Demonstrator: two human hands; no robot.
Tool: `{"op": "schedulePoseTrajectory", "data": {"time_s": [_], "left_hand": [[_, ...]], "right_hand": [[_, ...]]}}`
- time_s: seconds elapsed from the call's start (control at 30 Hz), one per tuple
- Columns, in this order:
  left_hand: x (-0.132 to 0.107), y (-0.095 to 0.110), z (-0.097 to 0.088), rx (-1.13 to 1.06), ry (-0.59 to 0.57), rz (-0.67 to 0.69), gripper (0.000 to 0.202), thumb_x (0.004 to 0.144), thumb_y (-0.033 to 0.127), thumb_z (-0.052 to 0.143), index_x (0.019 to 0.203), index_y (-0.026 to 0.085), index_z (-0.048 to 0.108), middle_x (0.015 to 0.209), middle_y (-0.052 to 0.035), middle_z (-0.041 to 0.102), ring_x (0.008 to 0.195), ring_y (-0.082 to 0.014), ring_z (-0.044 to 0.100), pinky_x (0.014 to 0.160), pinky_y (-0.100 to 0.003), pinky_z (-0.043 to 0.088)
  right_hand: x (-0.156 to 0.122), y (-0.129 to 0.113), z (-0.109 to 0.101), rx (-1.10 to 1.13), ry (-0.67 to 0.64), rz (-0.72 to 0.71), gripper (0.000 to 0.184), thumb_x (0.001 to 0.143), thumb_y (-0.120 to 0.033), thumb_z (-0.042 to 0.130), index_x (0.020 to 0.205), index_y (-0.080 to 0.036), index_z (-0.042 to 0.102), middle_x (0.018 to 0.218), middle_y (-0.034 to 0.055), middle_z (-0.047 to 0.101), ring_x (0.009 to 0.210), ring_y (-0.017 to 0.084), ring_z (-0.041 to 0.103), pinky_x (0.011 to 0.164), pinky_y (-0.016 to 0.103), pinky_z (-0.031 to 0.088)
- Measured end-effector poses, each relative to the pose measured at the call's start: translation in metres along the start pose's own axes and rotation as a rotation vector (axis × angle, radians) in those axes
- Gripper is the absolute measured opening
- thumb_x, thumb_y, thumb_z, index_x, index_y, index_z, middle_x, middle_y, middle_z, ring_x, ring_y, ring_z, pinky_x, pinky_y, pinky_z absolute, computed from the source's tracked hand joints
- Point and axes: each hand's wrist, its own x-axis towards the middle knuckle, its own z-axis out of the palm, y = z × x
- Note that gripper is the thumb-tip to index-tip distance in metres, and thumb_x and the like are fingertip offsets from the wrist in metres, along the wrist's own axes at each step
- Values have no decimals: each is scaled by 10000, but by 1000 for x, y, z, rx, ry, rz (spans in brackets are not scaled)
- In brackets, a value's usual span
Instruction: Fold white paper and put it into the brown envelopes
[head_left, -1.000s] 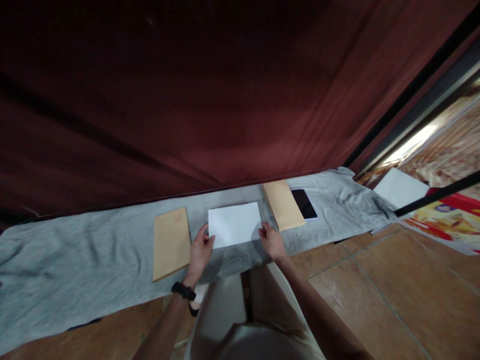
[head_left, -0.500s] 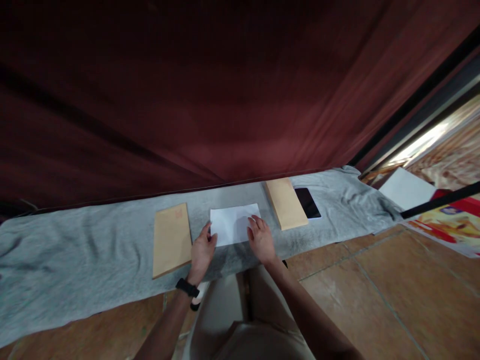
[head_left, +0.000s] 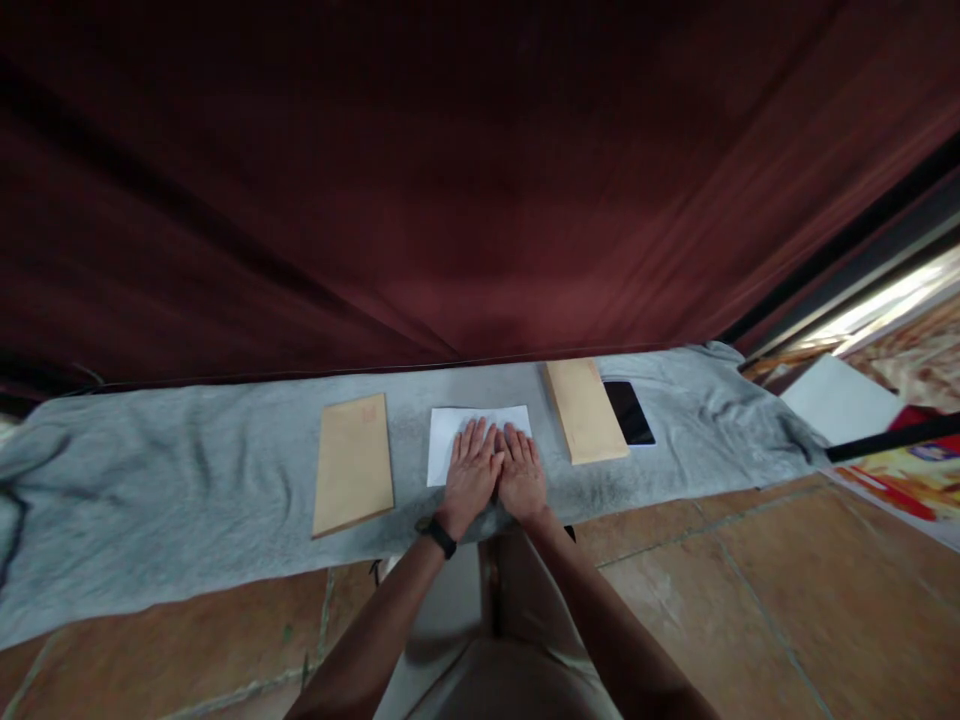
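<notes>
A folded white paper (head_left: 450, 432) lies on a grey cloth (head_left: 187, 480) in front of me. My left hand (head_left: 471, 474) and my right hand (head_left: 520, 474) rest flat on it side by side, fingers stretched out and thumbs touching, covering its near half. A black band sits on my left wrist. A brown envelope (head_left: 352, 462) lies left of the paper and another brown envelope (head_left: 585, 410) lies right of it.
A black phone (head_left: 628, 411) lies beside the right envelope. A dark red curtain (head_left: 450, 180) hangs behind the cloth. Tiled floor (head_left: 750, 600) spreads at the near right. A white sheet (head_left: 840, 398) and a colourful printed surface (head_left: 911, 478) sit at far right.
The white paper looks shorter than before, as if folded over. Both hands moved from its side edges onto its top and now lie flat together. The view shifted slightly.
</notes>
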Motion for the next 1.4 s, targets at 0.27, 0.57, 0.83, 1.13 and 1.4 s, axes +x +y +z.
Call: {"op": "schedulePoseTrajectory", "data": {"time_s": [0.27, 0.57, 0.83, 1.13, 1.4], "left_hand": [[-12, -25, 9, 95, -6, -128, 601, 1026, 376, 335, 1550, 81, 351, 1620, -163, 348, 1537, -290, 237, 1238, -494, 240], [-15, -29, 12, 108, -43, -113, 586, 966, 189, 366, 1545, 100, 377, 1618, -159, 356, 1541, -293, 223, 1235, -510, 229], [-19, -34, 9, 54, 54, -188, 564, 1030, 333, 314, 1554, 132, 372, 1613, -121, 374, 1529, -284, 264, 1242, -507, 228], [-27, -43, 2, 92, 144, -306, 590, 1037, 347, 294, 1524, 26, 381, 1592, -222, 369, 1513, -320, 293, 1227, -540, 251], [-18, -1, 14, 55, -2, -96, 534, 1027, 336, 340, 1528, 168, 417, 1614, -101, 380, 1535, -280, 247, 1238, -518, 248]], "right_hand": [[8, -2, -2, 41, 1, 76, 494, 1049, -302, 385, 1506, -131, 463, 1590, 171, 393, 1472, 291, 362, 1197, 482, 268], [62, -29, 9, 128, -53, -26, 466, 1067, -322, 350, 1459, -142, 526, 1564, 131, 450, 1478, 245, 364, 1225, 442, 241], [40, 20, 9, 50, 4, 7, 535, 1063, -391, 378, 1531, -136, 420, 1592, 166, 394, 1476, 300, 351, 1203, 496, 252], [32, 30, 9, 27, 42, 18, 552, 1059, -411, 375, 1532, -129, 416, 1587, 166, 402, 1456, 305, 383, 1195, 485, 261], [33, 28, 5, 33, 26, 43, 550, 1053, -400, 392, 1535, -137, 412, 1585, 159, 406, 1465, 299, 372, 1195, 483, 262]]}}
